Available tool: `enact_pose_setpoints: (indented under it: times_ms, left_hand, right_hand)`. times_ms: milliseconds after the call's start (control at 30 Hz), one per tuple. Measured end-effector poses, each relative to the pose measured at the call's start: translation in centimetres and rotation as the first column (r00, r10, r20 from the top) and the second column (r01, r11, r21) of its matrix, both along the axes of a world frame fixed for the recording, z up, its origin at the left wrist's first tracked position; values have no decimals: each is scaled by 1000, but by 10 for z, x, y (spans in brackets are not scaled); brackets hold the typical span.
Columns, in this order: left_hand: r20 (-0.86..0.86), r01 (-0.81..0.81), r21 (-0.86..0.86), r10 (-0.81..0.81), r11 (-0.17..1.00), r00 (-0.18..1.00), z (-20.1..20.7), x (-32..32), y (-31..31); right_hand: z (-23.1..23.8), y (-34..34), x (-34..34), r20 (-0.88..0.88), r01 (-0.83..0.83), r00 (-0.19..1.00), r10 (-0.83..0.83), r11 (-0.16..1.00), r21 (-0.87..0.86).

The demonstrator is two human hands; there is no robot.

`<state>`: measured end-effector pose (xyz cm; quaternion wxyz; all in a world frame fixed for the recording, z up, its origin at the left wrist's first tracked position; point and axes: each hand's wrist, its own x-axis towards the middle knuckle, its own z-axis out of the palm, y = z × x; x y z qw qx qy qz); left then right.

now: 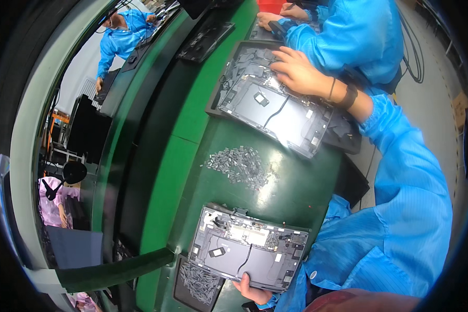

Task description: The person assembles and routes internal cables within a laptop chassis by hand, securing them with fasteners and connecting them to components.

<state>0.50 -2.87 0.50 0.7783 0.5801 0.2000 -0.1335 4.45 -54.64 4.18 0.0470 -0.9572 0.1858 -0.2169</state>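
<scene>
Remotely I see my left hand (250,293) grasping the lower laptop chassis (262,255) by its edge on the bench (301,190); my right hand's (302,74) fingers spread loosely over the upper laptop chassis (244,99) and grey scraps (244,63); I cannot tell whether they pinch any.

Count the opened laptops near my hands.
2: the lower laptop at the picture's bottom, its edge in the left hand; the upper laptop on a black tray, near the right hand.
</scene>
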Motion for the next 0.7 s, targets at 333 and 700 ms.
enact_pose_setpoints:
  times_ms: [333, 700]
  left_hand:
    - [15, 53, -35, -52, 998, 999, 6, 2, -1]
    - [28, 59, -31, -58, 998, 998, 6, 0, -1]
  right_hand:
    - [0, 8, -14, 30, -16, 999, 19, 994, -112]
    - [4, 20, -15, 0, 111, 994, -112, 983, -144]
